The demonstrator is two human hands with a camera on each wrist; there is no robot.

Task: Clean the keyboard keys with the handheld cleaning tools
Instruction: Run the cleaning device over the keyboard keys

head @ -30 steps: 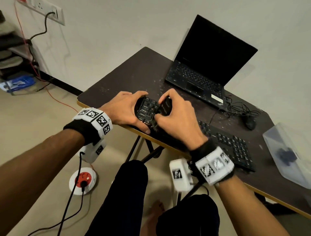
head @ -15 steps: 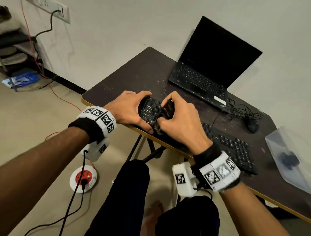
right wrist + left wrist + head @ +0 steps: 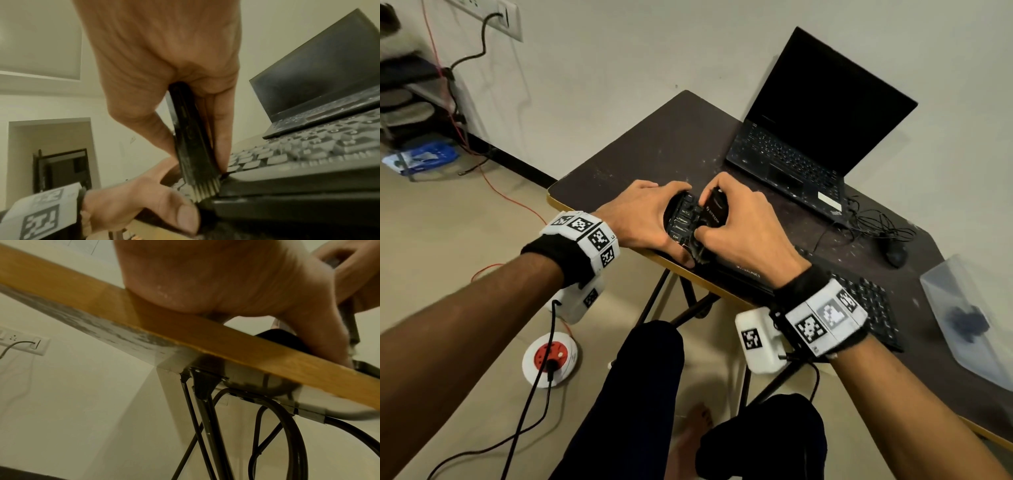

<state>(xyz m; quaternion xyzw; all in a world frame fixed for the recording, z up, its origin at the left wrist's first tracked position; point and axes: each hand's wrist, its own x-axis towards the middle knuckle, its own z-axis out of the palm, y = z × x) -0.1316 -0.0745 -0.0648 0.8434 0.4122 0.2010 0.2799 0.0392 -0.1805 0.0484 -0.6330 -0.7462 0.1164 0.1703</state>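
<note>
while left hand [image 3: 643, 219] steadies keyboard [image 3: 683, 219], right hand [image 3: 743, 229] grips brush [image 3: 191, 146].

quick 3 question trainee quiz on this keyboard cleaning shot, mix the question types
1. True or false: the laptop lid is closed.
2. Which hand holds the brush? A) left B) right C) neither
3. Fill in: the left hand steadies the end of the ____.

Key:
1. False, it stands open, screen dark.
2. B, the right hand grips it, bristles at the keyboard near edge.
3. keyboard
</note>
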